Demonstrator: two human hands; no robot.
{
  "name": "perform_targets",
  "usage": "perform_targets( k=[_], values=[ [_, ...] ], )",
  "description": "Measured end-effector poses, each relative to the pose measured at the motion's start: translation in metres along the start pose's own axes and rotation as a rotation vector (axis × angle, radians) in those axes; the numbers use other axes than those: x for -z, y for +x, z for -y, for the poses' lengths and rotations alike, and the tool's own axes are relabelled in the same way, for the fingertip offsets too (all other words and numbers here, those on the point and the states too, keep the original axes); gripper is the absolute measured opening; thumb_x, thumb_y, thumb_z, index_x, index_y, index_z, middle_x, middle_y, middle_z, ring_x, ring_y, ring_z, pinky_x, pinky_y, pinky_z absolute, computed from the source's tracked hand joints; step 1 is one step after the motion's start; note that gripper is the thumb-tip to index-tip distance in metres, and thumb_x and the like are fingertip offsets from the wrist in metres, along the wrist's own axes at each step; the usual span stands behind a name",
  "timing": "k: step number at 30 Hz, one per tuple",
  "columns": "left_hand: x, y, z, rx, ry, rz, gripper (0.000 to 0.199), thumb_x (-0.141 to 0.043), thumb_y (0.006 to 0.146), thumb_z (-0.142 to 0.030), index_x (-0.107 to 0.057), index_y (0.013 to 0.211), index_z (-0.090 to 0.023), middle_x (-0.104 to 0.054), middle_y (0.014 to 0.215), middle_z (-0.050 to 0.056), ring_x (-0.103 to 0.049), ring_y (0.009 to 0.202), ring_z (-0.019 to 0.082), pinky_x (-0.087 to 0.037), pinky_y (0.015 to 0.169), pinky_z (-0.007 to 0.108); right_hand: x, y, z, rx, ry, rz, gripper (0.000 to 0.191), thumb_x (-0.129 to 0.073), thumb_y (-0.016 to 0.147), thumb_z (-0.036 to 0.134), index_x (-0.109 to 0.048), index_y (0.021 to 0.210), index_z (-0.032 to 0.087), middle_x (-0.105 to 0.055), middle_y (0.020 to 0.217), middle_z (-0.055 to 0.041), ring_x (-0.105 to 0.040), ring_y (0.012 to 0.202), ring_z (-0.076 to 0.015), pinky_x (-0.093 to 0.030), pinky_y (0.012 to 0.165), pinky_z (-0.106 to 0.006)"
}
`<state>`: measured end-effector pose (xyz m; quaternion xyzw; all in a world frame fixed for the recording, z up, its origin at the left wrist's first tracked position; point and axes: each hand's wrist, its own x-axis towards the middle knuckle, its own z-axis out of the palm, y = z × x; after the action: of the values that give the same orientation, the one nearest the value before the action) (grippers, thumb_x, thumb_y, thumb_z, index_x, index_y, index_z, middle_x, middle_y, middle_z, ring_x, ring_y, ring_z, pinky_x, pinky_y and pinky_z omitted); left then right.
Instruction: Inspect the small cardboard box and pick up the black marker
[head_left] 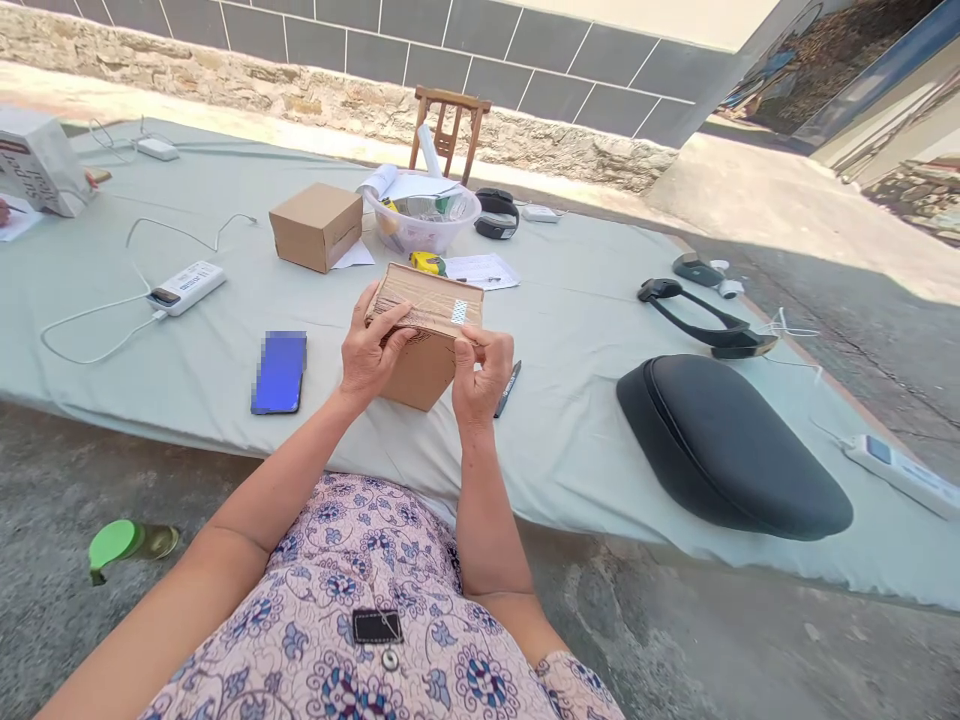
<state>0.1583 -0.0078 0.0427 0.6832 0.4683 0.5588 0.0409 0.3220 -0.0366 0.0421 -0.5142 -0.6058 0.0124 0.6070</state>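
Observation:
A small brown cardboard box (418,373) stands near the front edge of the cloth-covered table, tilted a little toward me. Its top has dark line markings and a small blue-and-white patterned sticker (460,312). My left hand (370,352) grips the box at its left corner, fingers over the top and thumb along the front edge. At the right front corner, my right hand (481,375) is closed in a pinch on the lid's edge; what lies between its fingertips is too small to tell. A black pen (508,388) lies just right of that hand.
Left are a phone (279,372) and a white power strip (187,288). Behind stand another cardboard box (315,226), a plastic basket (424,235), a yellow tape measure (427,262) and papers. A black case (739,445) and headset (705,318) lie right. A green-lidded bottle (131,543) is below.

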Motion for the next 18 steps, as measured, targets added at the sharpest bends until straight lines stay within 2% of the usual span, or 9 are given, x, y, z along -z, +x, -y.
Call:
perform_targets(
  k=[4,7,11,14,18],
  values=[
    [0.0,0.001,0.001,-0.006,-0.017,-0.012,0.058,-0.037,0.096,-0.064,-0.073,0.118,-0.024,-0.049,0.151,0.013,-0.055,0.134,0.026,-0.049,0.11,0.041,-0.001,-0.001,0.0,0.043,-0.04,-0.018,0.04,-0.036,0.101,0.052,-0.065,0.105,0.025,-0.06,0.099,-0.0084,-0.057,0.096,-0.0224,-0.051,0.084,-0.039],
    [0.0,0.003,0.001,-0.005,-0.034,-0.024,0.06,-0.037,0.097,-0.064,-0.073,0.116,-0.022,-0.049,0.15,0.014,-0.054,0.136,0.026,-0.047,0.111,0.042,-0.004,-0.008,-0.009,0.036,-0.017,-0.033,0.042,-0.035,0.101,0.051,-0.064,0.118,0.025,-0.062,0.103,-0.0089,-0.059,0.09,-0.0204,-0.052,0.086,-0.039],
    [0.001,0.007,0.003,0.016,-0.049,-0.002,0.059,-0.038,0.096,-0.064,-0.073,0.117,-0.022,-0.048,0.151,0.015,-0.052,0.138,0.028,-0.046,0.112,0.044,-0.011,-0.025,-0.029,-0.124,0.077,0.049,0.058,-0.04,0.098,0.05,-0.04,0.15,0.025,-0.062,0.121,-0.0114,-0.054,0.069,-0.0137,-0.054,0.073,-0.033],
    [0.001,0.009,0.005,0.026,-0.034,0.018,0.059,-0.037,0.096,-0.065,-0.072,0.118,-0.023,-0.047,0.152,0.014,-0.051,0.139,0.028,-0.046,0.112,0.043,-0.011,-0.038,-0.041,-0.203,0.154,0.115,0.059,-0.051,0.093,0.047,-0.043,0.148,0.025,-0.062,0.128,-0.0114,-0.054,0.067,-0.0123,-0.055,0.074,-0.033],
    [0.002,0.01,0.007,0.007,-0.009,0.018,0.058,-0.037,0.097,-0.064,-0.072,0.119,-0.023,-0.047,0.151,0.014,-0.051,0.139,0.027,-0.046,0.112,0.043,-0.006,-0.052,-0.049,-0.268,0.141,0.214,0.055,-0.061,0.087,0.043,-0.053,0.139,0.025,-0.064,0.129,-0.01,-0.061,0.077,-0.0148,-0.055,0.081,-0.037]
  ],
)
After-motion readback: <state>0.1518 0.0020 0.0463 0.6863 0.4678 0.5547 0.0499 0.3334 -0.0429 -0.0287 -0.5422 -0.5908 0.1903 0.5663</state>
